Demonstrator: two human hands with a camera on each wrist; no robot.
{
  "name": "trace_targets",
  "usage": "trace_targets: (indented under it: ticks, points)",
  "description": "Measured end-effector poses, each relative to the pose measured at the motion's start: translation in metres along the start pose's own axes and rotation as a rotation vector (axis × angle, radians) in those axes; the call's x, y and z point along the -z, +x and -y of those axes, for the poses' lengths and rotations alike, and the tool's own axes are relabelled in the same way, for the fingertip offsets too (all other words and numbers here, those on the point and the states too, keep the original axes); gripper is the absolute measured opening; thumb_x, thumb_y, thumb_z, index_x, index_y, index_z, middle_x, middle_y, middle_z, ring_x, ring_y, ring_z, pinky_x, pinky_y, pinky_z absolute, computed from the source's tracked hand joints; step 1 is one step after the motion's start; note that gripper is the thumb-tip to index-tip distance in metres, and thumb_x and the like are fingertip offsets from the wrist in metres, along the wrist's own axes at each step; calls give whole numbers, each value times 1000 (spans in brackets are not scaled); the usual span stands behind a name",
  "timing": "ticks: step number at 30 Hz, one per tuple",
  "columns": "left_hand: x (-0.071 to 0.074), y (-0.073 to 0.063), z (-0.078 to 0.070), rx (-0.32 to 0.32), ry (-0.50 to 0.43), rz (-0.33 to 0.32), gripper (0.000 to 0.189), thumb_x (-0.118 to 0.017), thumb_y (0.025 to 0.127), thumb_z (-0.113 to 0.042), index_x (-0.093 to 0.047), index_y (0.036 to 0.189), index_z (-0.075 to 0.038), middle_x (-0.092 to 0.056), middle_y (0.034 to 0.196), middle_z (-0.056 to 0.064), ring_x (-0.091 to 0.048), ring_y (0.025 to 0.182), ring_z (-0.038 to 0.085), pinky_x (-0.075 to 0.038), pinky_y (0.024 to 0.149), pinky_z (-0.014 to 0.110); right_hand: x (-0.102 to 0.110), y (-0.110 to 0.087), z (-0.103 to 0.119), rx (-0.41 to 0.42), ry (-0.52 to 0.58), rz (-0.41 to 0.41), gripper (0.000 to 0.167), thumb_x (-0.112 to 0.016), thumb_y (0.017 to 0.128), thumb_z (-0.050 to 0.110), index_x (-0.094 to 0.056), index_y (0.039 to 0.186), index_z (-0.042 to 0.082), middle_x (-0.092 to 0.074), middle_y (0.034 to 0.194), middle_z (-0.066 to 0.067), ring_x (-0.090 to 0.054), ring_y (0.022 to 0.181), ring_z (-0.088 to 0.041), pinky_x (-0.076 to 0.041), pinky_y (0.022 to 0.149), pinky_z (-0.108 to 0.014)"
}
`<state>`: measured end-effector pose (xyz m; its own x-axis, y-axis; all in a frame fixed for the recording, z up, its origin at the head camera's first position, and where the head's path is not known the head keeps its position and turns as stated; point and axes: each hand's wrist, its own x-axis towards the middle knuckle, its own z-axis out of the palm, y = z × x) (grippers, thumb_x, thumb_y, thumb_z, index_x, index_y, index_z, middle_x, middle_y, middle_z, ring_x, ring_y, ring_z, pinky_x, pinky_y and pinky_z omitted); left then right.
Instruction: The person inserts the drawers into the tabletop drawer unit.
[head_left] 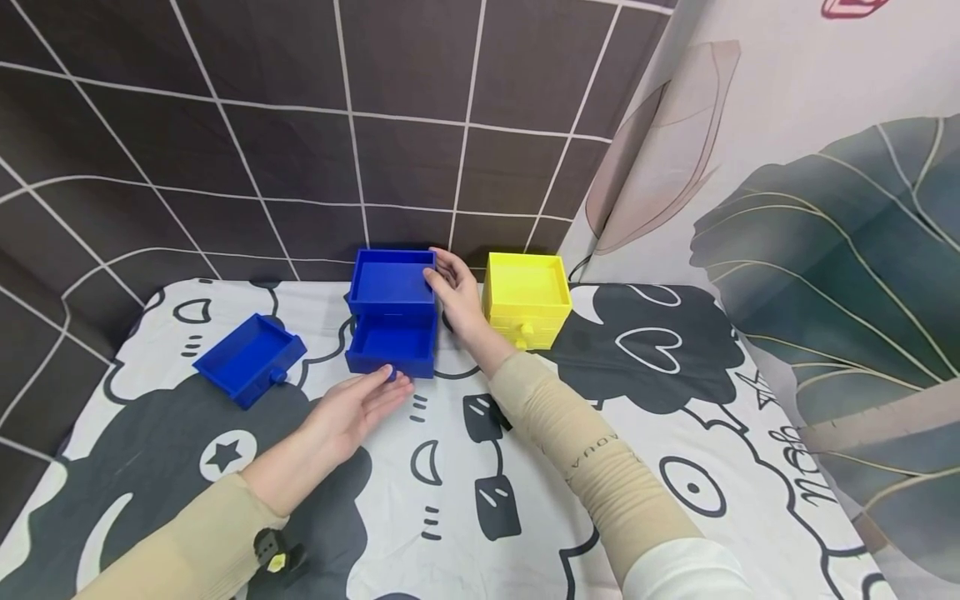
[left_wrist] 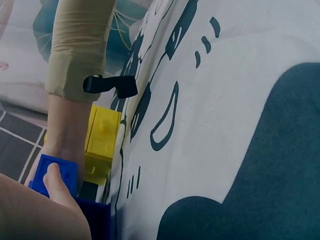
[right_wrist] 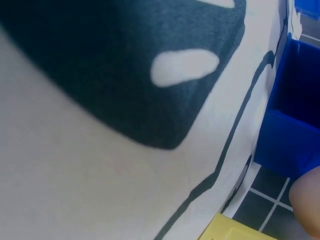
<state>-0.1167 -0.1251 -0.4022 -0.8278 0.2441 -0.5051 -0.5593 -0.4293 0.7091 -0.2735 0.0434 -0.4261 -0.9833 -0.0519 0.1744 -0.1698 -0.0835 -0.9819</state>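
Note:
A blue drawer cabinet (head_left: pixel 393 283) stands near the dark wall, its lower drawer (head_left: pixel 392 340) pulled out towards me. My left hand (head_left: pixel 348 412) is at the front of that drawer, thumb and fingers at its small knob, which they mostly hide. In the left wrist view the thumb (left_wrist: pixel 57 185) lies against a blue part. My right hand (head_left: pixel 461 300) holds the cabinet's right side, thumb at the front upper edge and fingers further back. To the left, a separate blue drawer (head_left: pixel 251 358) with a round knob lies angled on the cloth. In the right wrist view the blue drawer (right_wrist: pixel 290 140) shows at the right edge.
A yellow drawer cabinet (head_left: pixel 527 296) with knobs stands just right of my right hand. Under everything is a black-and-white patterned cloth (head_left: pixel 540 467). A dark wall covering with white grid lines (head_left: pixel 405 158) rises behind, and a leaf-patterned curtain (head_left: pixel 847 275) hangs on the right.

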Motion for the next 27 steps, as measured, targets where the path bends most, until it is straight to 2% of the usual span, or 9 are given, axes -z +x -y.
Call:
trace_targets:
  ticks: [6, 13, 21, 27]
  points:
    - [4, -2, 0, -11, 22, -29, 29, -56, 112, -18, -51, 135, 0, -79, 99, -3, -78, 92, 4, -62, 93, 17, -2, 1, 1, 4, 12, -1, 44, -59, 104, -1, -54, 147, -8, -56, 152, -27, -53, 145, -37, -44, 126, -39]
    - [2, 0, 1, -22, -14, -26, 20, -54, 112, -15, -54, 127, -2, -79, 99, -3, -78, 92, 5, -62, 93, 18, -2, 1, 1, 12, 12, 0, 44, -59, 104, -1, -53, 147, -8, -56, 152, -28, -53, 144, -37, -45, 125, -40]
    - [-4, 1, 8, -45, -27, -80, 35, -51, 113, -16, -46, 143, 1, -78, 99, -4, -78, 93, 4, -60, 100, 18, -2, -1, 3, 6, 10, -5, 44, -59, 104, -1, -53, 147, -8, -57, 151, -28, -54, 143, -38, -46, 124, -40]
    - [-8, 0, 12, -59, -49, -115, 33, -50, 114, -19, -48, 142, -2, -78, 98, -5, -78, 94, 2, -58, 104, 19, -1, -2, 3, 1, 8, -4, 44, -59, 104, 0, -53, 147, -8, -56, 152, -27, -53, 144, -37, -44, 126, -40]
